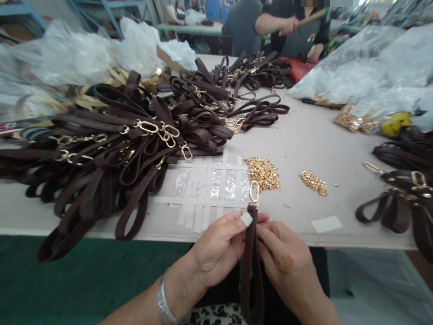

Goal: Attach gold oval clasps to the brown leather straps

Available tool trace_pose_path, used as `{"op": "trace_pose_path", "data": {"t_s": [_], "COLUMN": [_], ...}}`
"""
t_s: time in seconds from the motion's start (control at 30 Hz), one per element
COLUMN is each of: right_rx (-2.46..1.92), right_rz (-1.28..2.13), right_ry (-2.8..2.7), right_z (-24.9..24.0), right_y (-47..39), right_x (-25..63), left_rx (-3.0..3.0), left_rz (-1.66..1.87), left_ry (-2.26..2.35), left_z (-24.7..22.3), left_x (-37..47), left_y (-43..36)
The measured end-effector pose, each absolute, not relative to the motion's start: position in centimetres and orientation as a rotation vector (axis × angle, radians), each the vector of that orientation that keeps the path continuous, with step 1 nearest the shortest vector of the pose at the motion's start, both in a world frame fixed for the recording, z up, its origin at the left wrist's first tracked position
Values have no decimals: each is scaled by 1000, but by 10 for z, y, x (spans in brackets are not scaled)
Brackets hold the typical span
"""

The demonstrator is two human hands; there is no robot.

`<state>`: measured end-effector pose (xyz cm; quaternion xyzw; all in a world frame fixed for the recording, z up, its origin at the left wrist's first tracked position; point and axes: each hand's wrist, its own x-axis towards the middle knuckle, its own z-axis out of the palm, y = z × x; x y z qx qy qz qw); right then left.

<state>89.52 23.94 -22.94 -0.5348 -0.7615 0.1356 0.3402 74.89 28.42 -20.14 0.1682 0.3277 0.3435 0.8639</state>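
Between my two hands hangs a dark brown wrist strap (252, 271), its loop downward and a gold oval clasp (254, 191) at its top end. My left hand (219, 248) pinches it near the clasp from the left; a pale wrap sits on the thumb. My right hand (287, 253) has its fingers closed at the strap's right side, and whether a small part lies between those fingertips is hidden. Just beyond the clasp lies a heap of small gold rivets (265, 174). A smaller rivet pile (314, 182) is to its right.
A large heap of brown straps (135, 131) covers the table's left side, with more straps (406, 189) at the right edge. Taped clear plastic (223, 180) lies in front. Plastic bags (365, 63) stand behind. Across the table, a person's hand (289, 26) holds a wooden stick.
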Motion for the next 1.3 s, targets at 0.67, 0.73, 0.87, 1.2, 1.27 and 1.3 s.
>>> {"op": "trace_pose_path", "data": {"t_s": [0.67, 0.73, 0.87, 1.2, 1.27, 1.3], "right_rx": [-1364, -1351, -1330, -1362, -1355, -1347], "right_rz": [603, 599, 564, 382, 366, 355], "right_ry": [-1437, -1430, -1461, -1579, -1584, -1585], "right_z": [-230, -232, -233, -230, -231, -231], "right_y": [229, 229, 228, 230, 229, 229], "right_x": [906, 907, 907, 905, 906, 906], "left_rx": [699, 761, 901, 1296, 1379, 1418], "left_rz": [752, 774, 806, 811, 793, 793], "left_ry": [939, 940, 990, 1101, 1137, 1147], "left_z": [-191, -193, -196, -202, -201, -201], "left_x": [759, 759, 759, 757, 755, 755], "left_y": [274, 274, 272, 268, 267, 266]}}
